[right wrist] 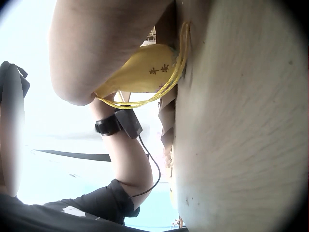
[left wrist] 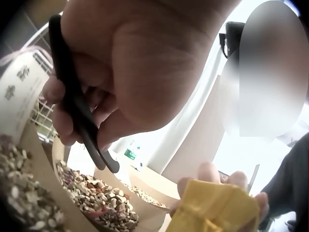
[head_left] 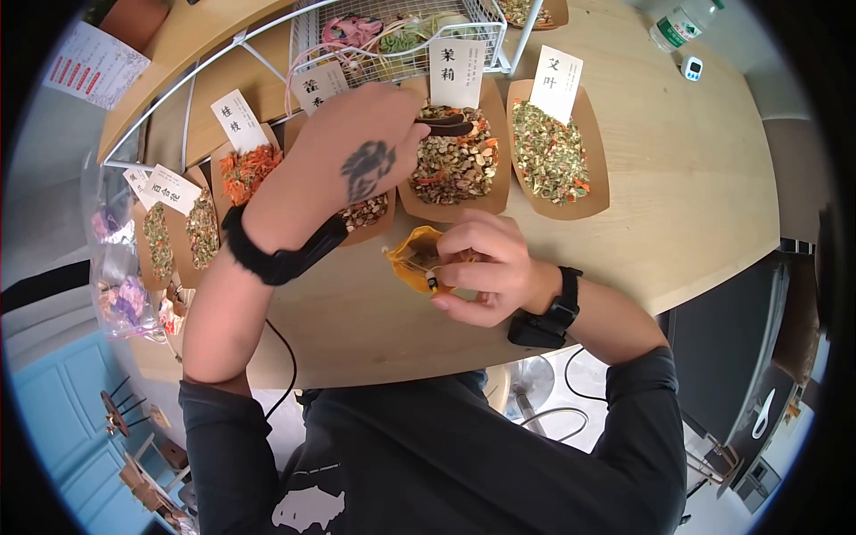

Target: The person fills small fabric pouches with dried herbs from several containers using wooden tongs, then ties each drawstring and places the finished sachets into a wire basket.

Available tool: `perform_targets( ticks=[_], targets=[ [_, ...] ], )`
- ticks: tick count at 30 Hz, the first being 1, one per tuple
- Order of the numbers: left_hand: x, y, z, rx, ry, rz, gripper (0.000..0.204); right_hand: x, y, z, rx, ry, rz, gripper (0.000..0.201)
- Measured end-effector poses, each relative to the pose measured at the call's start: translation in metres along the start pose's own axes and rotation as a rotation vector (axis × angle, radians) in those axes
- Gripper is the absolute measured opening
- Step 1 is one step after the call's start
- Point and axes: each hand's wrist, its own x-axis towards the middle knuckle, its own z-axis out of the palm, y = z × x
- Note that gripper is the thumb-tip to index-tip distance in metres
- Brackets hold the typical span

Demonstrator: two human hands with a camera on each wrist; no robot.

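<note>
My left hand (head_left: 366,147) grips dark tongs (head_left: 452,127) over a brown paper tray (head_left: 456,212) filled with a chopped dried herb mix (head_left: 455,169). In the left wrist view the tongs (left wrist: 79,104) slant down, their two tips close together just above the herbs. Lower down, my right hand (head_left: 490,267) holds a small yellow drawstring pouch (head_left: 412,245) by its side, the mouth gaping toward the head camera. The right wrist view shows the pouch (right wrist: 145,70) with its yellow cord (right wrist: 169,87) looping down and dark characters printed on the cloth.
A tray of greenish herbs (head_left: 553,156) stands to the right, and orange chips (head_left: 250,174) fill another on the left. Label cards (head_left: 457,71) stand in the trays. Behind is a white wire basket (head_left: 401,36). A bottle (head_left: 682,25) and small timer (head_left: 691,68) are at the far right.
</note>
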Motion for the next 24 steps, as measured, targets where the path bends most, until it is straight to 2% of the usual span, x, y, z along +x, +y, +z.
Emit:
perform_targets(
  ticks=[3,9,12,18,21,24],
  targets=[
    [0.021,0.004,0.007,0.018,-0.118,-0.094,0.022,0.001,-0.001,-0.001,-0.01,-0.008,0.002,0.02],
    [0.025,-0.004,0.007,-0.167,-0.255,-0.093,0.021,0.001,0.001,0.003,-0.017,-0.014,0.012,0.021],
    [0.019,0.005,-0.005,-0.134,-0.369,-0.082,0.02,0.001,0.001,0.003,-0.019,-0.015,0.01,0.021],
    [0.001,0.005,0.011,-0.072,-0.213,0.078,0.02,0.002,0.002,0.004,0.001,-0.018,0.007,0.021],
    [0.0,0.004,0.013,-0.083,-0.19,0.134,0.018,0.002,0.002,0.004,0.005,-0.018,0.006,0.02],
    [-0.003,0.0,0.014,-0.1,-0.222,0.114,0.015,0.001,0.002,0.004,0.005,-0.016,0.007,0.02]
  ],
)
